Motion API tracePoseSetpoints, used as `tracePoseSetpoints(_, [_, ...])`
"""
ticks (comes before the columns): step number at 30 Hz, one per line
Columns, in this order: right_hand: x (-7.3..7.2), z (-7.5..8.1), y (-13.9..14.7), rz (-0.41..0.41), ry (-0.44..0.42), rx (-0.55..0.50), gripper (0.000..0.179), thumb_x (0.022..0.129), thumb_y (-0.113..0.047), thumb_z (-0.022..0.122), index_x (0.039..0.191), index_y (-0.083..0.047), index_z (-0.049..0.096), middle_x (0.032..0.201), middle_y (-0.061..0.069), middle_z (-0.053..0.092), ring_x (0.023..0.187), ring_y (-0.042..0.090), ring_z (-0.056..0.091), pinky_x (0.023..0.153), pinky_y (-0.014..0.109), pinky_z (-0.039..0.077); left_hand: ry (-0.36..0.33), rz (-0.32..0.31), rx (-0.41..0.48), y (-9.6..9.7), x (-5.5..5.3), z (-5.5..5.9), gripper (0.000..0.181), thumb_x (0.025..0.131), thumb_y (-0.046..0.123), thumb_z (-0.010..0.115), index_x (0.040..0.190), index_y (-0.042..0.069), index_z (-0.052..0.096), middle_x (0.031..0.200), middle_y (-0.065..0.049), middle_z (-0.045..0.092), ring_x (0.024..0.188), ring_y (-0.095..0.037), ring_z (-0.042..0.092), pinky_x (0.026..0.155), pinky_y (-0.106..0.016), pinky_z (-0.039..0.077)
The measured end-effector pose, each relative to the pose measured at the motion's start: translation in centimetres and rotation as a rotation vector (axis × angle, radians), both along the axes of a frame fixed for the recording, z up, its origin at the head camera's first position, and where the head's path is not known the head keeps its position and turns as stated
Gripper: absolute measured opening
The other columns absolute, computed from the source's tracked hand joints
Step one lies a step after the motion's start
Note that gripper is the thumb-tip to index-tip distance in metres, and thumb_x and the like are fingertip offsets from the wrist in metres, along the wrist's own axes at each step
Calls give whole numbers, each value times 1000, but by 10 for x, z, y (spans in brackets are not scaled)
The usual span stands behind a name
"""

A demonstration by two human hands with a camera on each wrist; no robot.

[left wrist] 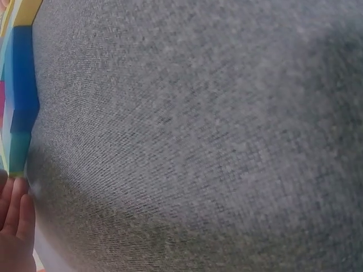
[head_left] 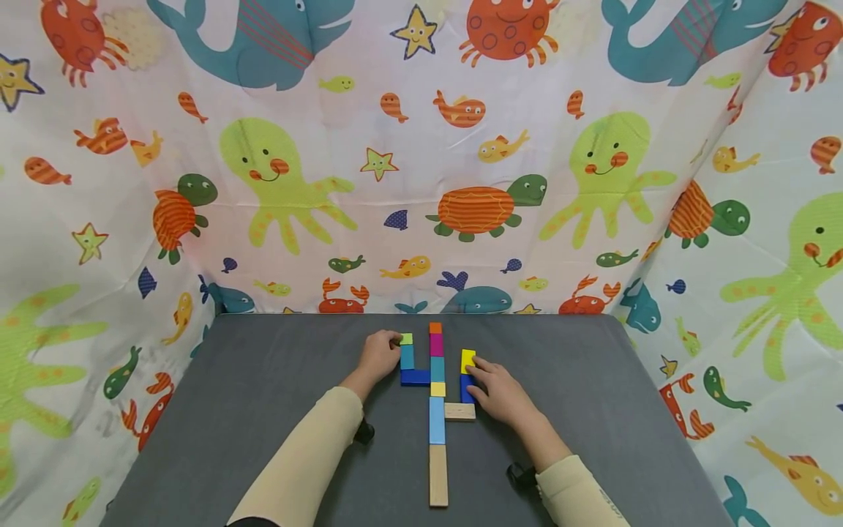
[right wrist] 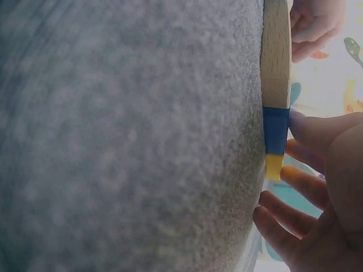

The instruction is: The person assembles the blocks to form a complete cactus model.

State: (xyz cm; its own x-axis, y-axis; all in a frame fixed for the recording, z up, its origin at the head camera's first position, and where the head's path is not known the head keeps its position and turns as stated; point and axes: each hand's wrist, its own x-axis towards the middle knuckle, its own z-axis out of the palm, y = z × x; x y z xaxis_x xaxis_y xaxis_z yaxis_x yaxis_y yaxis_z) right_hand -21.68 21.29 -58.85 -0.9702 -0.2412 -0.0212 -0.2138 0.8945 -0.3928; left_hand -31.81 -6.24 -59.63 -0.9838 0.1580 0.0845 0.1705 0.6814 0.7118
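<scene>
Colored blocks lie joined in a cactus-like figure on the grey tabletop. My left hand [head_left: 382,353] is at the upper end of the left branch, its fingertips right at the small green block [head_left: 407,339]. Below that are a teal block [head_left: 407,356] and a dark blue block [head_left: 415,378]; the left wrist view shows the fingers [left wrist: 22,218] fairly straight. On the right branch, my right hand [head_left: 502,391] spreads its fingers beside the yellow block [head_left: 467,361] and the blue block [head_left: 467,389]. In the right wrist view, the thumb [right wrist: 312,129] is against the blue block.
The middle column runs from an orange block [head_left: 435,328] through magenta, teal, yellow and light blue to a long wooden block [head_left: 437,476]. A short wooden block [head_left: 459,412] joins it to the right branch. A sea-animal curtain [head_left: 408,197] hangs behind the tabletop [head_left: 276,395].
</scene>
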Motion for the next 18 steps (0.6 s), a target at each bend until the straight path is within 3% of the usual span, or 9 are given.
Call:
tracePoseSetpoints(8, [0,1,1,1,0,6,52,98,-34,67,146,-15,56,158,9,43,141,35,45,112,56,41,28,-8,0,-7,1,-6,25,92,2,60,113,2,74,102,-10,71,92,-23,63,86,-40,57])
tracePoseSetpoints(18, [-2,-1,4,26,3,-3,52,98,-33,67,146,-14,56,158,10,44,140,37,45,111,56,41,112,10,68,-37,25,-2,25,91,-1,60,112,2,75,99,-9,72,86,-20,63,79,-38,56])
